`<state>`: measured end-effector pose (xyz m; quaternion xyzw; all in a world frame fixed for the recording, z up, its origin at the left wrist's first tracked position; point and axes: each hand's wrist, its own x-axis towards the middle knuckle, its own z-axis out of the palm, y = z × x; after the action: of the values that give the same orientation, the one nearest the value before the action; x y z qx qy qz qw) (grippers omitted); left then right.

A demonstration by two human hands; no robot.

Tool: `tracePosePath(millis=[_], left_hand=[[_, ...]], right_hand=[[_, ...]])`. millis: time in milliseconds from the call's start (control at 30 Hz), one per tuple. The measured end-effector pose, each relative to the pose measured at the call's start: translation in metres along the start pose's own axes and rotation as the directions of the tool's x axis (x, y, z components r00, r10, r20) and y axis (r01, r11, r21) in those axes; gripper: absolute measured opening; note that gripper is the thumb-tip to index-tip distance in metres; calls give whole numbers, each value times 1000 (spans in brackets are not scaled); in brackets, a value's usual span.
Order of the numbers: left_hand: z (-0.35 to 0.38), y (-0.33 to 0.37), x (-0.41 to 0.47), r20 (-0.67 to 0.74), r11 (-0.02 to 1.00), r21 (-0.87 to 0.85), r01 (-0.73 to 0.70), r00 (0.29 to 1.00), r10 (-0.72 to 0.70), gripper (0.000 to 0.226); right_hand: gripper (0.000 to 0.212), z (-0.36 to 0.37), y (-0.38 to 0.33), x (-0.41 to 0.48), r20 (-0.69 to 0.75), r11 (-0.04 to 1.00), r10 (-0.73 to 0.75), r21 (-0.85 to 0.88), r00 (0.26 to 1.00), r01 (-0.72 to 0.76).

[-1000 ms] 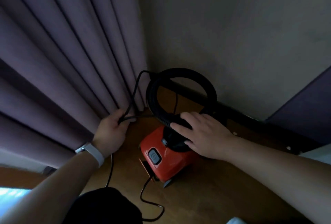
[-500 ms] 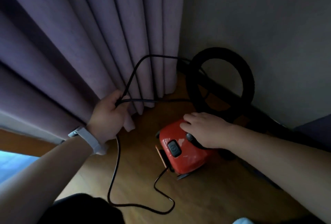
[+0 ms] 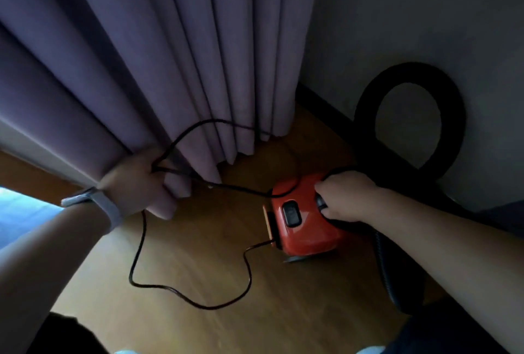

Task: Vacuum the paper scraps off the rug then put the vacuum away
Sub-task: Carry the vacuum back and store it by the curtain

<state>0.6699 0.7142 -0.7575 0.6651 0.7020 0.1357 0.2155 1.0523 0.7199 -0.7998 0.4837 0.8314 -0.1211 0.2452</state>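
A small red canister vacuum (image 3: 304, 229) stands on the wooden floor in the corner by the wall. Its black hose (image 3: 450, 115) curls in a loop against the wall behind it. My right hand (image 3: 344, 199) grips the black handle on top of the vacuum. A thin black power cord (image 3: 195, 301) runs from the vacuum's rear, loops over the floor and rises to my left hand (image 3: 144, 180), which grips a loop of it beside the curtain. No rug or paper scraps are in view.
Purple floor-length curtains (image 3: 158, 56) hang at the left and centre, touching my left hand. A grey wall (image 3: 425, 13) with a dark baseboard (image 3: 320, 104) closes the right side. Wooden floor (image 3: 198, 240) lies in front of the vacuum.
The view has swung left, so the vacuum and hose now sit further right. My left hand has pulled the cord out to the left, and more cord lies looped on the floor.
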Motion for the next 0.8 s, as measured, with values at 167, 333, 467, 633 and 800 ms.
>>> tracePosePath(millis=[167,333,467,633,800], left_hand=[[18,-7,-19,192,961,228,155,961,-200,21],[33,-9,-16,251,947,269,174,937,-243,25],[39,0,-23,429,890,454,37,867,-255,72],[46,31,-36,524,845,493,-206,846,-100,103],[32,57,-55,404,870,273,-412,869,285,67]], right_hand=[[20,1,16,-2,83,980,-35,197,996,18],[20,-5,16,-6,53,972,-48,233,997,35],[22,-17,14,-18,19,954,-55,295,998,47],[22,-35,2,-26,-41,934,-52,351,998,63],[28,-53,-1,-44,-130,892,-31,443,991,86]])
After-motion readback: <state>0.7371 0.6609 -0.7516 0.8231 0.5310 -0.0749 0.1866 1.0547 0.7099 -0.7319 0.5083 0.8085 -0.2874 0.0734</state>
